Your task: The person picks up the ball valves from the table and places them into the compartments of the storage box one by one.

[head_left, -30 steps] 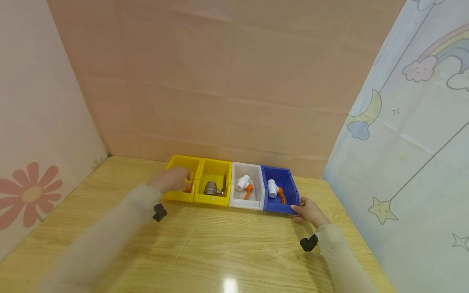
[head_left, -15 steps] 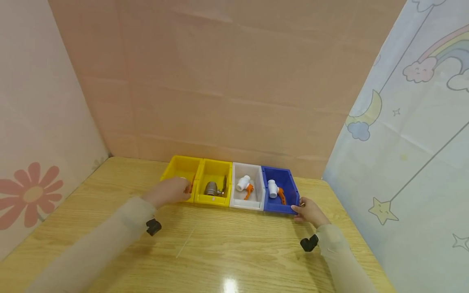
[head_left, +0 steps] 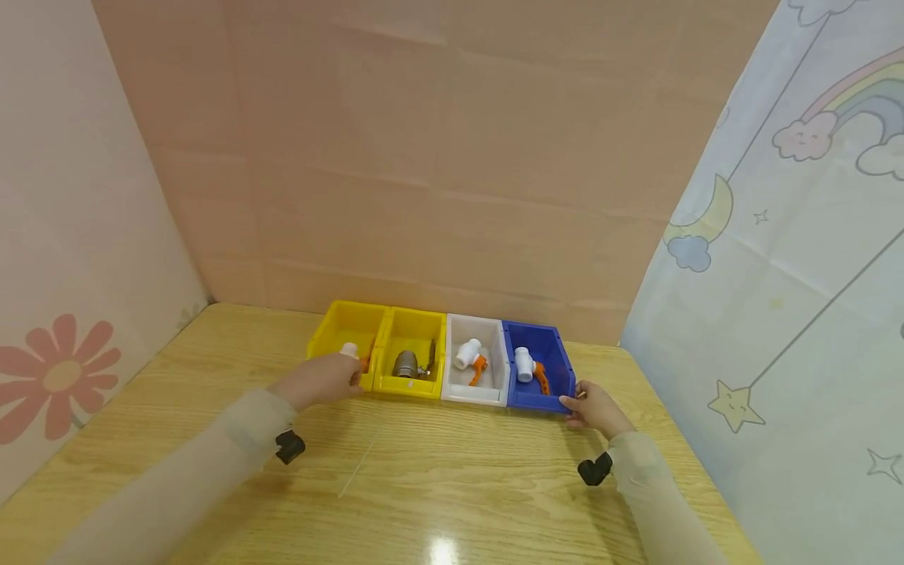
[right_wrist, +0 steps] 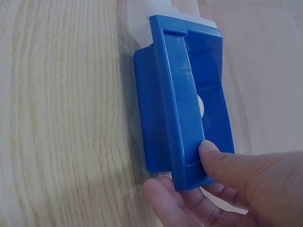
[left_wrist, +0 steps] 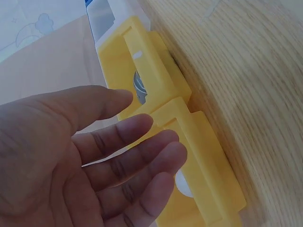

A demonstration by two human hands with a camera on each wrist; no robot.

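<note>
My left hand (head_left: 321, 379) hovers at the front of the leftmost yellow bin (head_left: 353, 314), fingers loosely bent with nothing between them in the left wrist view. In that bin lies a white piece (head_left: 349, 350) with an orange part, partly hidden by the hand. With thumb on the front lip and fingers underneath, my right hand (head_left: 596, 408) grips the near right corner of the blue bin (right_wrist: 180, 94). The blue bin contains a white ball valve (head_left: 524, 365) with an orange handle.
Between them stand a second yellow bin (head_left: 402, 386) with a metal valve (head_left: 406, 364) and a white bin (head_left: 475, 394) with another white valve (head_left: 468, 353). All bins form a row on the wooden table (head_left: 438, 471), before a draped back wall (head_left: 424, 157).
My left hand has drawn back from inside the leftmost bin to its front edge, uncovering the white piece there. My right hand stays on the blue bin.
</note>
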